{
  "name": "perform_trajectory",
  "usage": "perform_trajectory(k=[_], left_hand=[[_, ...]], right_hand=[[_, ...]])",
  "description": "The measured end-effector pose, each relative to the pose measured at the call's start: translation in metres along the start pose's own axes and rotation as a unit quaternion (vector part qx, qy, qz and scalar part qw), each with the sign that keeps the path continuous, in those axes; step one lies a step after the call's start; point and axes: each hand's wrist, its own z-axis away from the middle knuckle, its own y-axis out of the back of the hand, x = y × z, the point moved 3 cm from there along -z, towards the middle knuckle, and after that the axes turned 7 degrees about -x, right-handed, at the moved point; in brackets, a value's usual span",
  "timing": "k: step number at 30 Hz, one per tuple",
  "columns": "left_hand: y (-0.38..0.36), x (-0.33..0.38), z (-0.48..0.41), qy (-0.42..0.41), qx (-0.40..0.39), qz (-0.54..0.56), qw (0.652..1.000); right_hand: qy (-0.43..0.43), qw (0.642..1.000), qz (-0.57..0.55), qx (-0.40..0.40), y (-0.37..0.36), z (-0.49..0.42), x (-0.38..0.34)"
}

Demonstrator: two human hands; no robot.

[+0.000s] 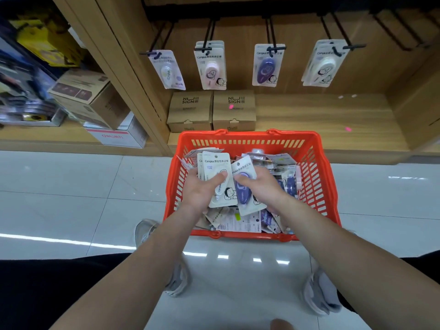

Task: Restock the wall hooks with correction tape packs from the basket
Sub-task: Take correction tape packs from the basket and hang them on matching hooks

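While both forearms (133,270) stretch forward over grey shoes (319,294) and the white tiled floor (71,198), the hands meet above the basket (316,167). Left hand (200,190): fingers and thumb curled round a small stack of white packs (215,163), top one face up. Right hand (260,184): fingers curled over a purple pack (244,195), its edge overlapping the white stack. Basket is red, set on the floor against the shelf base, loose packs (238,221) heaped inside. Behind it, 2 brown boxes (190,113) side by side on the low shelf (321,115). Above, 4 black hooks (273,34) on the wooden wall (240,67), each carrying hanging packs (210,65): white, pink, purple, white from left to right. Cardboard cartons (90,98) stacked in the bay to the left, blurred.
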Motion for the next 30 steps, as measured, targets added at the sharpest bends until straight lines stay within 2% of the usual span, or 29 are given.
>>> perform_trajectory(k=[6,12,16,22,25,30], left_hand=[[-0.007,0.053,0.004,-0.049,-0.023,-0.030,0.998],[0.002,0.149,0.016,-0.099,-0.032,-0.100,0.990],[0.016,0.195,0.027,-0.144,-0.055,-0.147,0.977],[0.024,0.198,0.020,-0.124,-0.067,-0.197,0.970],[0.016,0.195,0.011,-0.120,-0.080,-0.203,0.969],[0.012,0.188,-0.004,-0.112,-0.074,-0.202,0.970]], right_hand=[[0.036,0.997,0.022,0.068,0.038,0.014,-0.043],[0.062,0.997,0.035,-0.027,0.067,0.024,-0.132],[0.093,0.993,0.066,-0.003,0.096,0.039,-0.178],[0.025,0.988,0.117,0.095,0.137,-0.002,-0.166],[0.039,0.983,0.109,0.140,0.139,-0.036,-0.162],[0.054,0.984,0.083,0.146,0.139,-0.067,-0.153]])
